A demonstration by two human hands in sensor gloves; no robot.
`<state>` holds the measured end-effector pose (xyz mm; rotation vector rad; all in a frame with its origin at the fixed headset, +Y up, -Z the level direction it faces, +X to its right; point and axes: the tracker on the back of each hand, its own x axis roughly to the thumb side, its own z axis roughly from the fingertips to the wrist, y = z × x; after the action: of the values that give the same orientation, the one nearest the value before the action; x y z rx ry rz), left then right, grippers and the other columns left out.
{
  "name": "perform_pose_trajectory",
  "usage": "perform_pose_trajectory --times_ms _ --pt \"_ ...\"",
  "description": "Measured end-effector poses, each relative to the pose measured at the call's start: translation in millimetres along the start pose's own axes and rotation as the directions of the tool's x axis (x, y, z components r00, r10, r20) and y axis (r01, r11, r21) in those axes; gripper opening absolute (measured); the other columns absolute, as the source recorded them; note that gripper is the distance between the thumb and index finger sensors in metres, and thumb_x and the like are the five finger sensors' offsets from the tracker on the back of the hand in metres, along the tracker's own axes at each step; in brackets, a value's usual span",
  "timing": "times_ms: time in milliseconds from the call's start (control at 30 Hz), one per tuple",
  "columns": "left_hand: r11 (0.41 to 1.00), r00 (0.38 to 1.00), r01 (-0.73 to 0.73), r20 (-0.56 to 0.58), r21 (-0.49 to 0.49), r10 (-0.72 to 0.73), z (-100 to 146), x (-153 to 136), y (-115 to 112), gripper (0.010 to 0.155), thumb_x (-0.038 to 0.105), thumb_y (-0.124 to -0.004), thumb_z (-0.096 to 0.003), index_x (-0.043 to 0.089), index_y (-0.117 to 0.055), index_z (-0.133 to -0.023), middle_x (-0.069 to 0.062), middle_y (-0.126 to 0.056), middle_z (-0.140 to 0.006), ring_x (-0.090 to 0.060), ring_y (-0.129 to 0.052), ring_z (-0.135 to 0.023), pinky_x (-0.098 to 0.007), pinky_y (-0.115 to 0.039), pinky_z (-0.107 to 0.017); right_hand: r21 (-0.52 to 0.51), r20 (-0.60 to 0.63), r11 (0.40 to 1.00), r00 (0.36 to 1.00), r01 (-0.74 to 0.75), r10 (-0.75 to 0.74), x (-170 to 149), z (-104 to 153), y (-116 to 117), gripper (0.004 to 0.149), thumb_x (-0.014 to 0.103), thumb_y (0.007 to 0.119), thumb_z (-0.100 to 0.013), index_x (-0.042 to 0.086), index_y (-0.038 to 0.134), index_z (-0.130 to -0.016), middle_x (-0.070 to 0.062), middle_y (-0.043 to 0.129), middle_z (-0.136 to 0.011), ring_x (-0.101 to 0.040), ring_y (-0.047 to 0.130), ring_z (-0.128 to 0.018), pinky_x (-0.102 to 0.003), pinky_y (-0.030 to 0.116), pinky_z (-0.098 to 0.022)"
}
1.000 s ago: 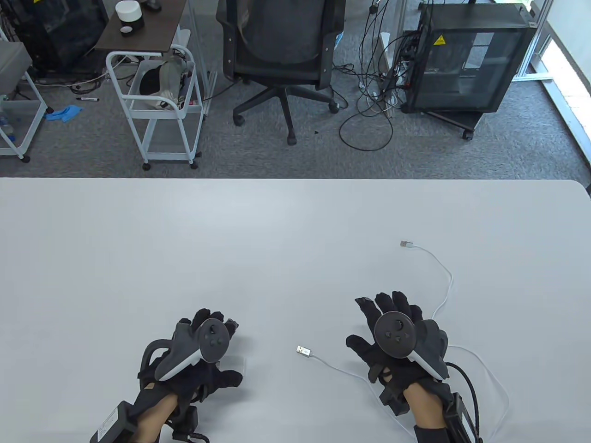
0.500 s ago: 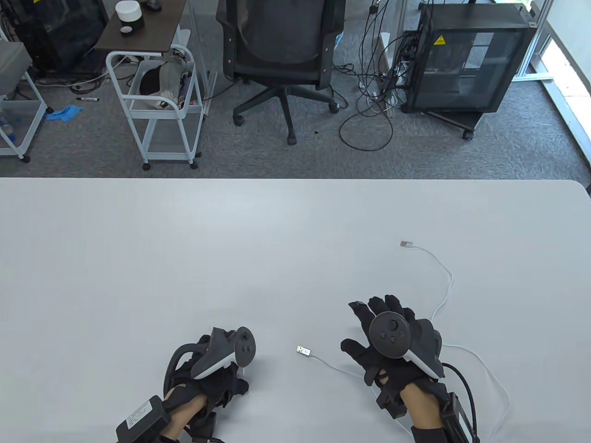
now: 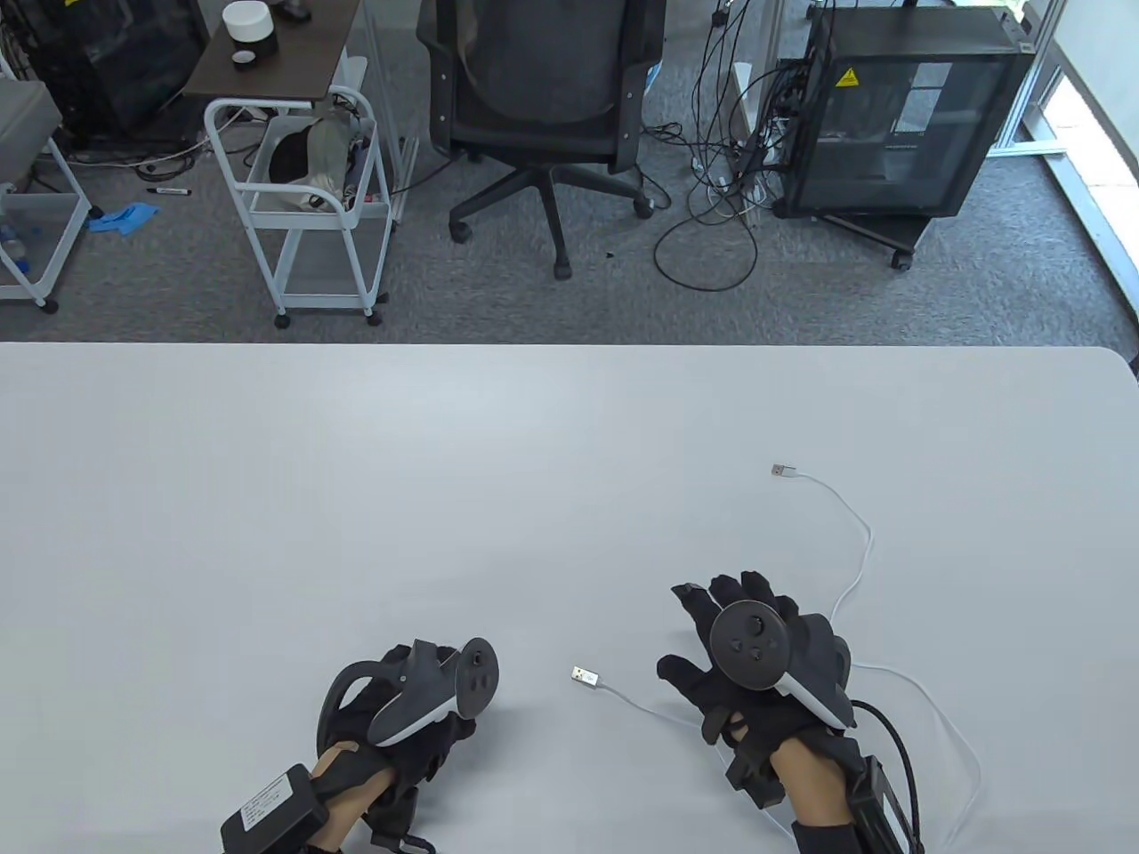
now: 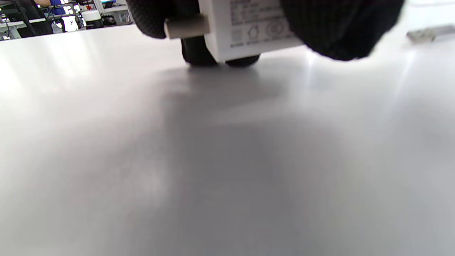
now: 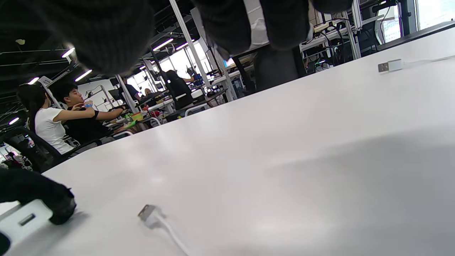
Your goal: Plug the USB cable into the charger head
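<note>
My left hand (image 3: 440, 725) is turned on its side at the table's front and grips a white charger head (image 4: 249, 32) between its gloved fingers (image 4: 341, 28), just above the table. The charger is hidden under the hand in the table view. In the right wrist view its USB slot (image 5: 26, 219) faces the cable. The white USB cable's near plug (image 3: 585, 676) lies flat between the hands and also shows in the right wrist view (image 5: 147, 213). My right hand (image 3: 690, 632) hovers with spread fingers and holds nothing, just right of that plug.
The cable (image 3: 965, 756) runs under my right hand, loops right and ends in a second plug (image 3: 783, 470) further back. Past the white table's far edge (image 3: 569, 345) stand an office chair (image 3: 543, 98), a white cart (image 3: 307, 196) and a black cabinet (image 3: 899, 116).
My left hand has rolled onto its side, shifted right toward the plug and closed around the charger head. My right hand has drifted slightly left and toward me. The cable has not moved.
</note>
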<state>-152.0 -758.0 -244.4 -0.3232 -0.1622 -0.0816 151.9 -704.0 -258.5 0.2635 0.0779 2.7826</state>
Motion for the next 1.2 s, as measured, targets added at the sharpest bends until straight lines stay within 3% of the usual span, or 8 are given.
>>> perform_pose_trajectory --times_ms 133,233,400,567,800,900,1133,1200 --pt "1.000 0.999 -0.004 0.045 0.021 0.003 11 -3 6 0.075 0.051 -0.081 -0.0154 0.033 -0.065 -0.086 0.011 -0.090 -0.084 -0.013 -0.102 -0.076 -0.038 -0.077 -0.074 -0.011 -0.010 1.000 1.000 0.010 -0.010 -3 -1 -3 0.087 0.061 0.071 -0.031 0.016 0.054 -0.103 -0.026 0.054 -0.112 -0.055 0.040 -0.100 -0.070 0.034 -0.067" --pt "0.998 0.998 0.036 0.048 0.049 -0.038 17 -5 9 0.075 0.051 -0.081 -0.0150 0.034 -0.064 -0.086 0.012 -0.090 -0.083 -0.012 -0.101 -0.073 -0.038 -0.076 -0.074 -0.027 -0.014 1.000 1.000 0.014 -0.014 -5 0 -5 0.087 0.061 0.071 -0.031 0.016 0.053 -0.103 -0.026 0.054 -0.112 -0.055 0.040 -0.100 -0.070 0.034 -0.067" --pt "0.995 0.993 -0.042 0.113 0.092 0.032 23 -5 20 0.075 0.053 -0.086 -0.0114 0.033 -0.072 -0.082 0.012 -0.097 -0.078 -0.011 -0.107 -0.066 -0.036 -0.082 -0.070 -0.021 -0.001 1.000 1.000 0.007 -0.007 -2 -1 -1 0.087 0.062 0.071 -0.031 0.017 0.053 -0.103 -0.026 0.054 -0.111 -0.055 0.041 -0.100 -0.070 0.034 -0.067" --pt "0.995 0.992 0.035 0.114 0.091 -0.046 29 -3 23 0.075 0.054 -0.085 -0.0099 0.033 -0.075 -0.081 0.012 -0.100 -0.075 -0.011 -0.110 -0.064 -0.037 -0.084 -0.067 0.037 0.046 0.999 0.999 0.012 -0.014 12 -3 13 0.087 0.062 0.071 -0.031 0.017 0.051 -0.103 -0.026 0.055 -0.111 -0.054 0.043 -0.100 -0.069 0.036 -0.067" --pt "0.996 0.993 0.033 0.111 0.084 -0.042 33 -10 28 0.075 0.053 -0.086 -0.0101 0.033 -0.074 -0.082 0.012 -0.099 -0.075 -0.011 -0.109 -0.064 -0.037 -0.082 -0.068 0.124 0.152 0.992 0.988 0.019 -0.038 50 -6 46 0.087 0.061 0.072 -0.030 0.016 0.051 -0.102 -0.024 0.057 -0.110 -0.052 0.049 -0.099 -0.067 0.042 -0.067" --pt "0.990 0.990 -0.009 0.140 0.144 -0.012 37 -10 32 0.075 0.054 -0.087 -0.0096 0.034 -0.074 -0.081 0.013 -0.099 -0.074 -0.011 -0.109 -0.062 -0.037 -0.082 -0.069 0.114 0.152 0.993 0.988 0.010 -0.028 56 -8 53 0.086 0.059 0.074 -0.030 0.015 0.052 -0.101 -0.023 0.059 -0.109 -0.051 0.052 -0.098 -0.066 0.044 -0.068" --pt "0.988 0.986 0.033 0.155 0.154 -0.057 42 -4 36 0.075 0.056 -0.086 -0.0086 0.035 -0.076 -0.080 0.014 -0.101 -0.075 -0.009 -0.111 -0.063 -0.035 -0.083 -0.068 0.180 0.123 0.963 0.976 -0.198 0.178 56 -13 84 0.081 0.055 0.077 -0.030 0.013 0.060 -0.098 -0.021 0.067 -0.104 -0.049 0.061 -0.095 -0.065 0.048 -0.067" --pt "0.988 0.983 0.039 0.173 0.152 -0.065 44 -2 35 0.074 0.057 -0.087 -0.0069 0.042 -0.077 -0.079 0.018 -0.101 -0.076 -0.008 -0.111 -0.066 -0.035 -0.082 -0.069 0.172 0.083 0.952 0.967 -0.253 0.242 57 -14 91 0.079 0.055 0.076 -0.031 0.013 0.062 -0.096 -0.019 0.066 -0.103 -0.049 0.064 -0.093 -0.065 0.048 -0.066"
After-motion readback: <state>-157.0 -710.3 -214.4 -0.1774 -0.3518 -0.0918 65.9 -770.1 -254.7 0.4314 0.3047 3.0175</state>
